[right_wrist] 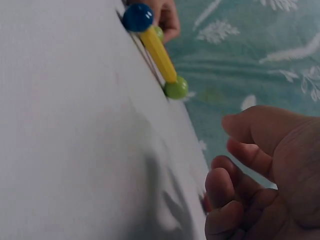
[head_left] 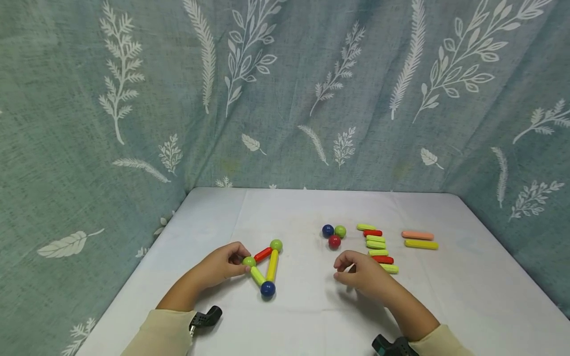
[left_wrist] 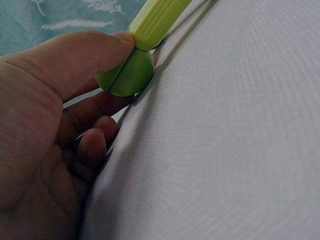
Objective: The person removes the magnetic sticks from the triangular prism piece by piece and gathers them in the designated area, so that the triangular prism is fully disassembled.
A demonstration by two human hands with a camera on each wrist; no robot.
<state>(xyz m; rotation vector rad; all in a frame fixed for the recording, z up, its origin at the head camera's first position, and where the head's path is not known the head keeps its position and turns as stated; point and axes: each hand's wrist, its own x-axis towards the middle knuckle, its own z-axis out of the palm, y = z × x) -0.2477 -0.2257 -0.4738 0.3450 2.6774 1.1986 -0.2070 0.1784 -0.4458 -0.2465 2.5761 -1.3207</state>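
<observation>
My left hand (head_left: 220, 267) pinches a green ball (head_left: 249, 261) at the left corner of a triangle lying on the white table. A red rod (head_left: 263, 254) joins that ball to another green ball (head_left: 276, 245). Down the right side runs a longer yellow rod (head_left: 272, 267), ending at a blue ball (head_left: 267, 289), and a lime rod (head_left: 257, 276) closes the third side. In the left wrist view the thumb presses the held ball near the lime rod's end. My right hand (head_left: 367, 277) hovers above the table, loosely curled around nothing, in front of the short rods.
Beyond my right hand sit a loose blue ball (head_left: 327, 230), a green ball (head_left: 340, 231) and a red ball (head_left: 334, 242). Several short lime and red rods (head_left: 376, 244) form a column beside them. Farther right lie an orange rod (head_left: 417, 235) and a long yellow rod (head_left: 421, 244).
</observation>
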